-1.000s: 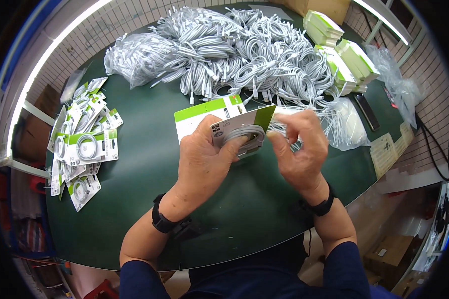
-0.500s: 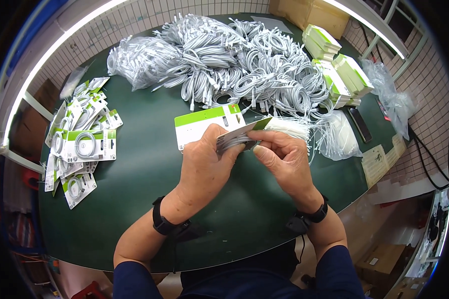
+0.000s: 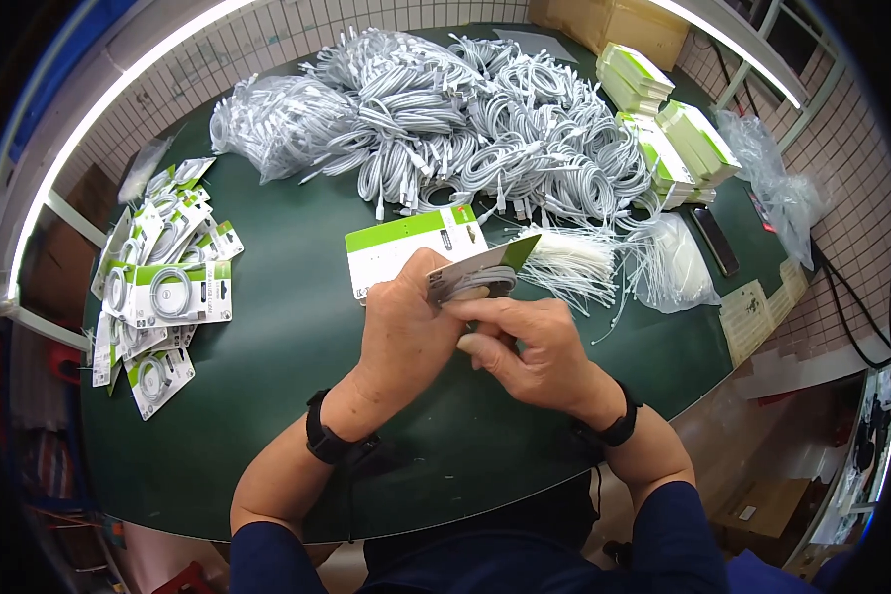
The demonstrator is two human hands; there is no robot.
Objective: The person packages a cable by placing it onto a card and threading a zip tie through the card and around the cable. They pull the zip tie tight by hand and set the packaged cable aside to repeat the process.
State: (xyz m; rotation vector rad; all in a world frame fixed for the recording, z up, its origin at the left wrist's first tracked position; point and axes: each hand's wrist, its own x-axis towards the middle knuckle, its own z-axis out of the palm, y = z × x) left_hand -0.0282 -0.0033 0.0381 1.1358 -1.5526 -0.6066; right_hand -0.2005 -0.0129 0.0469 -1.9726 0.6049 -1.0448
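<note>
My left hand (image 3: 398, 332) is closed on a green-and-white backing card (image 3: 515, 253), tilted up over the middle of the table, with a coiled grey-white cable (image 3: 493, 283) against its face. Drawn up to the card's lower edge, my right hand (image 3: 533, 348) has its fingers bent and pinched just under the coil. Whatever lies between those fingertips is hidden. Behind my left hand another backing card (image 3: 391, 259) lies flat on the table. A spread of thin white cable ties (image 3: 570, 265) sits to the right of the held card.
A large heap of coiled cables (image 3: 505, 139) covers the table's far side. Carded cables (image 3: 172, 293) are piled at left. Stacked backing cards (image 3: 698, 144), a phone (image 3: 715, 241) and a clear bag of ties (image 3: 671, 269) stand at right. The green table (image 3: 267, 436) has a curved near edge.
My right hand has moved left and down, from the card's right end to beneath the coil. More of the coil and the cable ties now shows. My left hand keeps its hold.
</note>
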